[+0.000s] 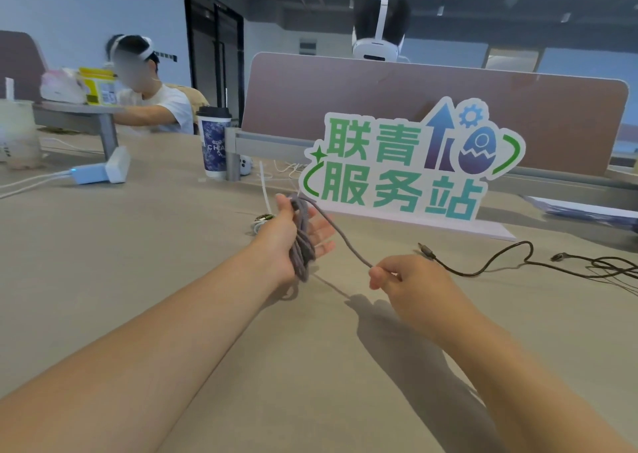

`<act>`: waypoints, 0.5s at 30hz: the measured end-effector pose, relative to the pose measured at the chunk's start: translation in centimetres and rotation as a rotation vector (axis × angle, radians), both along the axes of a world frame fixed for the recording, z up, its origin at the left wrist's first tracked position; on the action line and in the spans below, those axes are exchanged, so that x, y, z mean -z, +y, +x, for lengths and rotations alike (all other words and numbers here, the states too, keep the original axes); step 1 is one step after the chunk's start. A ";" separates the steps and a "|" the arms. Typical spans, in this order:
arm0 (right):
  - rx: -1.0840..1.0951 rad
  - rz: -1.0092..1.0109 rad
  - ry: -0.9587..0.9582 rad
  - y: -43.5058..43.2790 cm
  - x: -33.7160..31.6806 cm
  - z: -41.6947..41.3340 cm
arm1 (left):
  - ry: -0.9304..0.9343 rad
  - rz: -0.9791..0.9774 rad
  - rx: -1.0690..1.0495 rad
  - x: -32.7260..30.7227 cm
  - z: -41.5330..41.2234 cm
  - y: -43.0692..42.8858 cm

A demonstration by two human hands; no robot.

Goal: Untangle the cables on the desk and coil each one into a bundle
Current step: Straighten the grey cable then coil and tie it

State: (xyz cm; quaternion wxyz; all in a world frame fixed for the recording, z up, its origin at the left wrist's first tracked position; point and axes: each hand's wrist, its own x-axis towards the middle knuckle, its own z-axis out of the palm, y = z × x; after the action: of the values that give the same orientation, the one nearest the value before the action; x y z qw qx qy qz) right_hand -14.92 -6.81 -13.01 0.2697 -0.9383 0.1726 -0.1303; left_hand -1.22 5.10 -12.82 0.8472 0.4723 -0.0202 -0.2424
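Observation:
A grey braided cable (301,242) is wound in several loops around my left hand (288,236), which is held upright above the desk (138,262) with the fingers spread. The cable's free end runs down to the right into my right hand (402,280), pinched between thumb and forefinger. A black cable (497,257) lies loose on the desk to the right, its plug near my right hand and its tangled part at the right edge. A small white cable bundle (261,220) rests on the desk just behind my left hand.
A white sign (407,162) with green characters stands behind the hands, before a brown divider (414,103). A paper cup (214,141) and a blue charger (90,173) with white leads sit far left. A person sits at the back left.

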 end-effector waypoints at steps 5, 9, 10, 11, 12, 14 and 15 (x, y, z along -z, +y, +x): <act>0.016 -0.033 0.036 -0.1 0.1 -0.1 | 0.191 -0.357 -0.018 -0.8 -0.1 0.1; -0.074 -0.201 -0.123 0.3 -0.8 -0.7 | -0.371 0.426 -0.260 -0.1 -0.1 0.0; -0.140 -0.266 -0.196 0.6 -0.9 -0.8 | -0.612 0.627 -0.306 0.1 -0.6 -0.1; -0.203 -0.348 -0.275 0.8 -0.9 -0.8 | -0.821 0.762 -0.306 0.3 -1.2 -0.4; -0.242 -0.429 -0.349 0.9 -1.0 -0.9 | -0.938 0.832 -0.239 0.4 -2.2 -0.7; -0.229 -0.497 -0.502 0.7 -1.2 -1.0 | -0.921 0.796 0.055 0.4 -4.1 -1.2; -0.194 -0.464 -0.550 0.5 -1.4 -1.1 | -0.803 0.698 0.258 0.5 -4.8 -1.4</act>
State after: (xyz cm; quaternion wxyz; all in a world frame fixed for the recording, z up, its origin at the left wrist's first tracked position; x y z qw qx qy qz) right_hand -16.04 -6.35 -11.61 0.0973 -0.9165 -0.0302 -0.3869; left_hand -6.06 3.74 -13.29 0.5292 0.7744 -0.3185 -0.1373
